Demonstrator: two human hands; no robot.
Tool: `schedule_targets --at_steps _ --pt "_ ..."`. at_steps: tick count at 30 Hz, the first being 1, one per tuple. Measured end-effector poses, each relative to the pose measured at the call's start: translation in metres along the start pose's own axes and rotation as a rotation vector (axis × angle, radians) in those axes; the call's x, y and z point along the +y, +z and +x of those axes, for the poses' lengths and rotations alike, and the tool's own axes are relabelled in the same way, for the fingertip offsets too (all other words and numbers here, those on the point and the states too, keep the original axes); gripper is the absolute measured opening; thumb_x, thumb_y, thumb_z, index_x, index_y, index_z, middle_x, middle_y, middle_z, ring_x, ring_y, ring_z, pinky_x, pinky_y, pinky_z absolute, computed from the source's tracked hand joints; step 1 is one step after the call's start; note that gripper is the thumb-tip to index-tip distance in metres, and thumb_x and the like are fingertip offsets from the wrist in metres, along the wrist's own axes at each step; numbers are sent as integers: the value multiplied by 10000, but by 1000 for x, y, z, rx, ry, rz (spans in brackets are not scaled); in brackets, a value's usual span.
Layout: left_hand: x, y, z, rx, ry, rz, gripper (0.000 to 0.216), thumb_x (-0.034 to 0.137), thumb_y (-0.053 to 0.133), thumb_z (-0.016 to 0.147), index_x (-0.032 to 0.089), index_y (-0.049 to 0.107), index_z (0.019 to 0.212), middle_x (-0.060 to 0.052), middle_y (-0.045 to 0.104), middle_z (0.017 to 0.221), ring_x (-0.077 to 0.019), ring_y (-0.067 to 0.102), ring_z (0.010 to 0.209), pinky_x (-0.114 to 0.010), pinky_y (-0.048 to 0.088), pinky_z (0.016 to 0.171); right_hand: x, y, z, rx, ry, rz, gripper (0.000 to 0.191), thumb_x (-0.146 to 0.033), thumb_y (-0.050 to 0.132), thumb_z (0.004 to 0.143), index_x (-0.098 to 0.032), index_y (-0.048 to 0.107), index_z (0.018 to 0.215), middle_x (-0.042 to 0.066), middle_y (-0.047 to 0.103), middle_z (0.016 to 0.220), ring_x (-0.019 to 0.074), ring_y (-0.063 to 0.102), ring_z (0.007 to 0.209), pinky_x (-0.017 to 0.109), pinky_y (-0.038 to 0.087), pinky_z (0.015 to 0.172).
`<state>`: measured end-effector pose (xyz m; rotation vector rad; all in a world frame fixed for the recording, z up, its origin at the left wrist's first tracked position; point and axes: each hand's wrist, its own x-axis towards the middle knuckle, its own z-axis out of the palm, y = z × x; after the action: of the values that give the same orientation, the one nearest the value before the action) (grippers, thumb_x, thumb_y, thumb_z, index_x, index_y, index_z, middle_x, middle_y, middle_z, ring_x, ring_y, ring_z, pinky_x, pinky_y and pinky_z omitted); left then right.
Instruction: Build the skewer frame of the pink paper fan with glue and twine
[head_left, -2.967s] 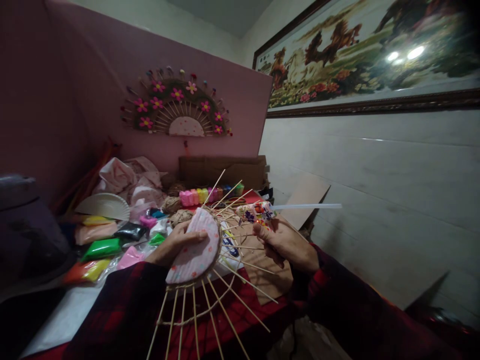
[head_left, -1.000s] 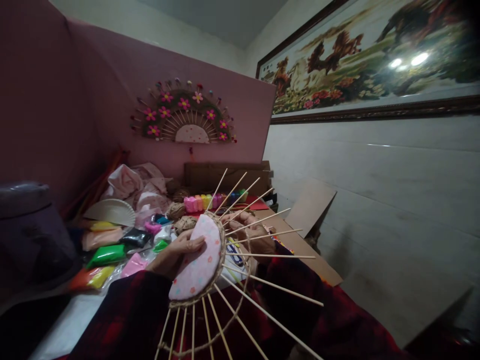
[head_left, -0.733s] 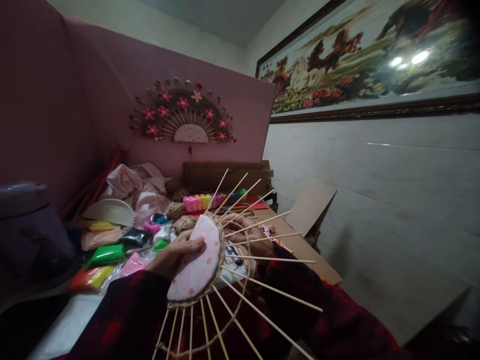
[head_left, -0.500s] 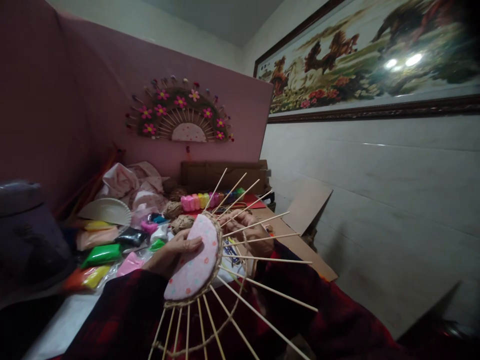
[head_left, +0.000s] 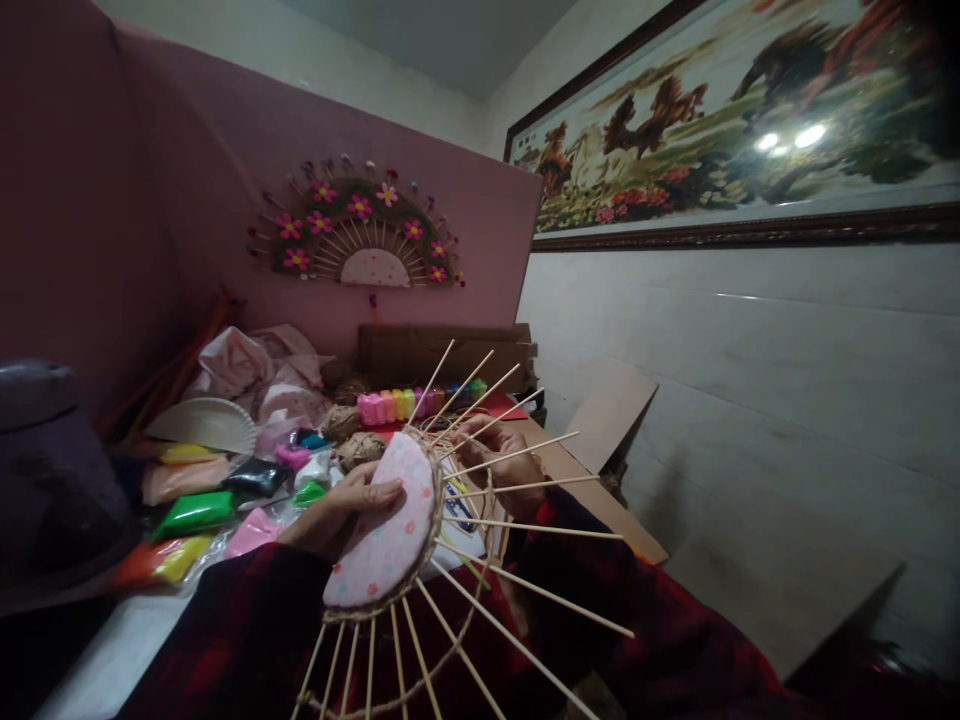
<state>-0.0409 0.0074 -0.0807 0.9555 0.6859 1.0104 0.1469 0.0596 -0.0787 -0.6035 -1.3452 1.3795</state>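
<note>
My left hand (head_left: 349, 507) grips a half-disc fan base (head_left: 401, 545) covered in pale pink spotted fabric, thumb on its face. Thin wooden sticks (head_left: 532, 528) radiate from the curved edge, which is bordered with twine. Behind the upper sticks, my right hand (head_left: 501, 462) has its fingers pinched near that edge. A strand of twine (head_left: 459, 648) trails from the right hand in a wide loop beneath the lower sticks. The right fingertips are partly hidden by the sticks.
Balls of twine (head_left: 361, 451) sit behind the base. Bags of coloured clay (head_left: 196, 514), a cut paper plate (head_left: 208, 426) and pink cloth (head_left: 238, 362) lie left. A flowered fan (head_left: 375, 267) is on the pink board. Cardboard (head_left: 609, 412) leans against the right wall.
My right hand has shifted slightly, its fingers lifting and spreading a little near the upper sticks. The left hand keeps its hold on the base. The whole view has shifted slightly.
</note>
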Motion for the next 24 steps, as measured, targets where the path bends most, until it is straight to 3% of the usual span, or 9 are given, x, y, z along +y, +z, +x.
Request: schedule_targets --at_steps 7,14,24 --pt "1 -1 0 -31 -35 33 205 206 720 620 114 655 791 -83 699 690 -184 655 573 -262 529 559 -2 -2 -2 11 -20 -13 323 -412 772 582 -187 570 696 -60 481 522 41 317 400 187 211 375" --pt "-1 -6 3 -70 -46 54 207 203 695 655 109 655 835 -79 697 688 -178 655 575 -265 530 578 -2 -4 -1 11 -38 45 272 -344 782 586 -182 592 693 -52 512 538 40 340 396 177 188 353" --pt "2 -4 1 -73 -60 38 185 189 707 647 105 647 801 -72 693 663 -186 658 591 -261 525 566 2 -7 2 24 -14 48 310 -402 765 595 -169 577 676 -56 503 501 25 309 357 167 170 328"
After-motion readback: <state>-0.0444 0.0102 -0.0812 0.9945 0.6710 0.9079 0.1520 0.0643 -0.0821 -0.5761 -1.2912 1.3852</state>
